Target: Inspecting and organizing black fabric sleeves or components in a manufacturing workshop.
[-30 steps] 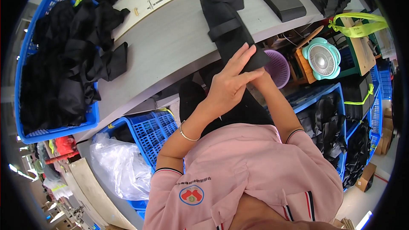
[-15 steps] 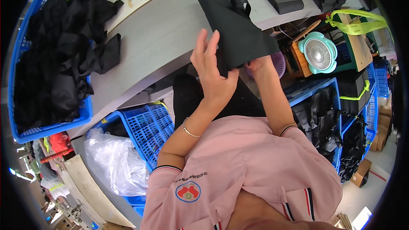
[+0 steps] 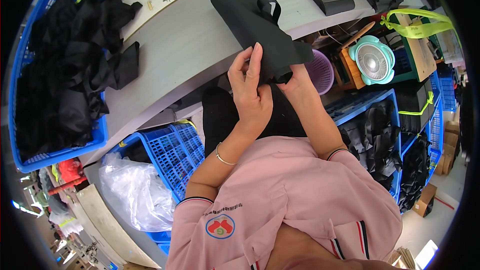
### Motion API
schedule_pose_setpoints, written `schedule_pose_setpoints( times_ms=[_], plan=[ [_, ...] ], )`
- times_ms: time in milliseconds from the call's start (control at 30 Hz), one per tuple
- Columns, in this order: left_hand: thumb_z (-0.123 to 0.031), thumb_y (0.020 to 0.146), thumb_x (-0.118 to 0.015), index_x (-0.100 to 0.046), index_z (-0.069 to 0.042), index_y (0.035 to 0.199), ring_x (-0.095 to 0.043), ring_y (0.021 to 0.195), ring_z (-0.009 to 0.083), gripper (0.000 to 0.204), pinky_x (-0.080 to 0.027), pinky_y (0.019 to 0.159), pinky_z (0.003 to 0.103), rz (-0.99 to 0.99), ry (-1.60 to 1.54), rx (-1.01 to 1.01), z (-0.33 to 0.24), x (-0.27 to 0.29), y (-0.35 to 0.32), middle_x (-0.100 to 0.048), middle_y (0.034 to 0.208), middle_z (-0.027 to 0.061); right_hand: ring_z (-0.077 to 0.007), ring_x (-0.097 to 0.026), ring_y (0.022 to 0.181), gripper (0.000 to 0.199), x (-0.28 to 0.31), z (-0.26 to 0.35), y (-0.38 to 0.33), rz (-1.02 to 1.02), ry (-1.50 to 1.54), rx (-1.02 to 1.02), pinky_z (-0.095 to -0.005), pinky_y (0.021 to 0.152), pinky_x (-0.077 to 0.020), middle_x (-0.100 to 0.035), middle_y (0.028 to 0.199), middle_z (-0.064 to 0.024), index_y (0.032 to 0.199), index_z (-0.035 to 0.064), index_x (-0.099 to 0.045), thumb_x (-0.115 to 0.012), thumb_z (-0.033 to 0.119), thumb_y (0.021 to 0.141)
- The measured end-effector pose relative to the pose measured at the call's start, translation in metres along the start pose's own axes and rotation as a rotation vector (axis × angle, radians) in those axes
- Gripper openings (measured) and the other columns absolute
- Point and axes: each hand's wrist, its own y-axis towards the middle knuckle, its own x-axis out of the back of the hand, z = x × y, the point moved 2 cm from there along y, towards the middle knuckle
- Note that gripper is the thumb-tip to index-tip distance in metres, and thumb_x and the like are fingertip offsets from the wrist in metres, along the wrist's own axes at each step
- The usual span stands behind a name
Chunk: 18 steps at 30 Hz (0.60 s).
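Latticed blue crates (image 3: 173, 151) flank the left hand (image 3: 252, 97), half-open at the edge of a matte black fabric piece (image 3: 265, 37), and the partly hidden right hand (image 3: 298, 78) gripping its near end. Its rounded tip overlies smooth grey tabletop (image 3: 167, 67).

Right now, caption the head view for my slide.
Left hand and right hand at the near end of a black fabric piece over a grey table's edge.

Black fabric piece (image 3: 262, 37), elongated, far end rounded; dark strap loop with white patch at its right edge. Lies slanting across bench (image 3: 165, 52), near end overhanging.
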Motion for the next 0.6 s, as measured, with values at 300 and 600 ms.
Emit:
schedule_pose_setpoints(
  times_ms=[300, 600],
  plan=[
    [0.020, 0.067, -0.044, -0.045, -0.003, 0.147, -0.051, 0.123, 0.0309, 0.083, -0.040, 0.104, 0.035, 0.023, -0.032, 0.008, 0.000, -0.001, -0.010, -0.048, 0.134, 0.0175, -0.0201, -0.070, 0.093, 0.039, -0.017, -0.008, 0.008, -0.108, -0.122, 0.137, -0.0333, 0.076, -0.0604, -0.068, 0.109, -0.0089, 0.119, 0.0035, -0.061, -0.069, 0.026, 0.088],
    [0.019, 0.068, -0.044, -0.042, -0.003, 0.149, -0.051, 0.122, 0.0291, 0.084, -0.043, 0.099, 0.031, 0.024, -0.029, 0.009, 0.003, 0.001, -0.011, -0.047, 0.136, 0.0165, -0.0208, -0.069, 0.089, 0.034, -0.001, -0.014, 0.014, -0.109, -0.031, 0.166, -0.0321, 0.074, -0.0604, -0.068, 0.105, -0.0098, 0.119, 0.0026, -0.060, -0.061, 0.025, 0.093]
  ],
)
